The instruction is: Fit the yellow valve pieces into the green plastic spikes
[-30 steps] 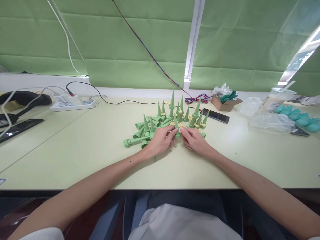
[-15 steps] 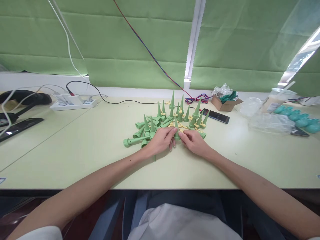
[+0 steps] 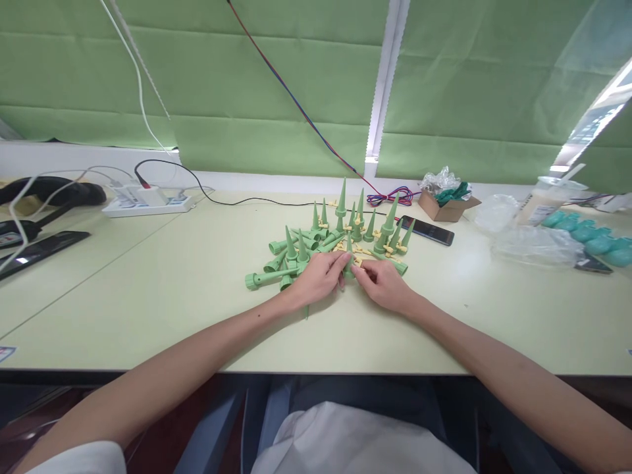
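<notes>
My left hand [image 3: 320, 276] is closed around a green plastic plant watering spike [image 3: 349, 245], which stands point up at the near side of the pile. Close against the spike's right side, my right hand [image 3: 385, 284] pinches a small yellow valve [image 3: 358, 262]. The fingers partly cover the spike's base and the valve, so how far the two are joined cannot be seen. Behind my hands, several upright green spikes [image 3: 388, 224] carry yellow valves. To the left, more green spikes [image 3: 266, 278] lie on their sides, and loose yellow valves [image 3: 363, 250] lie in the middle.
A phone [image 3: 427, 230] and a small cardboard box [image 3: 447, 209] are behind the pile to the right. Farther right stand a drink cup [image 3: 538, 203], a clear plastic bag [image 3: 536, 245] and teal bulbs [image 3: 597, 242]. A power strip [image 3: 148, 207] and a dark tablet [image 3: 44, 251] lie left.
My right fingers have shifted slightly at the valve. My left hand keeps its hold on the spike, and the whole view has moved a little.
</notes>
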A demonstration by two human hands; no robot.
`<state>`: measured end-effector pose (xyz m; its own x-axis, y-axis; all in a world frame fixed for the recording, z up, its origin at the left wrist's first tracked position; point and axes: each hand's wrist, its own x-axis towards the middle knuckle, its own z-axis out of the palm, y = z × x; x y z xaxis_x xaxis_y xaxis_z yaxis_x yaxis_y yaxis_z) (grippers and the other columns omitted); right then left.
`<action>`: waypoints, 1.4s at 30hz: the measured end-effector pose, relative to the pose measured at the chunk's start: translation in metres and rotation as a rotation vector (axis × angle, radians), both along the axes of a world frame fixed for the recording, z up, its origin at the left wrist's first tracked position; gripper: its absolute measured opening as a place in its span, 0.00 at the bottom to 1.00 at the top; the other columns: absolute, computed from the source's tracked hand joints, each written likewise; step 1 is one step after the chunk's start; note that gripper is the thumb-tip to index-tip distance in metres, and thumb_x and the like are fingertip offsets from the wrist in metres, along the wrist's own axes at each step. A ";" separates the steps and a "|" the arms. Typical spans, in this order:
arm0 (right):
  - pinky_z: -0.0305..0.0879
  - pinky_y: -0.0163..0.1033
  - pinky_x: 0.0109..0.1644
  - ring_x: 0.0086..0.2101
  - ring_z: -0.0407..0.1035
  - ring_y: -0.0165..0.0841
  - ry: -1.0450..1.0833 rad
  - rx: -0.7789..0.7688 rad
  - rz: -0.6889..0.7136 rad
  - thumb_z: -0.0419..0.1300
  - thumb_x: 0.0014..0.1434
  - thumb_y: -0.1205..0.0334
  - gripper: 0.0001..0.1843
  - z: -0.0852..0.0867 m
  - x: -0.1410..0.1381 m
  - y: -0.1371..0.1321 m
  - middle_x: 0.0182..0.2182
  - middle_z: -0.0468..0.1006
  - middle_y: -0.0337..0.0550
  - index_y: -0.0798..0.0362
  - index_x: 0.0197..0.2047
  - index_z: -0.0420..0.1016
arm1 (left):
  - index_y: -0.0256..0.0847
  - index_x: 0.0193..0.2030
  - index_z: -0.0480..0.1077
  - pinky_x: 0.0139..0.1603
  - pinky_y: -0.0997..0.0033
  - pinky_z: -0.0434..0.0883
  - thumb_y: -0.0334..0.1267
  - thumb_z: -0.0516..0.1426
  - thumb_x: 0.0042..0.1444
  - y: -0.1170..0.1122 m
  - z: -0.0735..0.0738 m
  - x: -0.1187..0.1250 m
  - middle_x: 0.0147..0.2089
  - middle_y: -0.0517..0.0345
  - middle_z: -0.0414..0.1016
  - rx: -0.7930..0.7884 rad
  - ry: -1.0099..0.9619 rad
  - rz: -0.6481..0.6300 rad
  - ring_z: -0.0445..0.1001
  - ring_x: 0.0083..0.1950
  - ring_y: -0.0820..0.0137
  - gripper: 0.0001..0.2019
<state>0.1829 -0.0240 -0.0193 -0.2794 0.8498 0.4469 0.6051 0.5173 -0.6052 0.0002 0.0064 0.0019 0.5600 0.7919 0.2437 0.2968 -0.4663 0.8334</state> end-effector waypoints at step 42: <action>0.45 0.38 0.25 0.18 0.53 0.28 -0.343 0.352 -0.115 0.50 0.64 0.63 0.17 -0.003 -0.015 -0.008 0.16 0.65 0.38 0.53 0.22 0.62 | 0.40 0.26 0.65 0.27 0.68 0.68 0.54 0.45 0.68 0.001 -0.002 0.000 0.18 0.59 0.70 -0.060 0.039 -0.093 0.70 0.20 0.70 0.25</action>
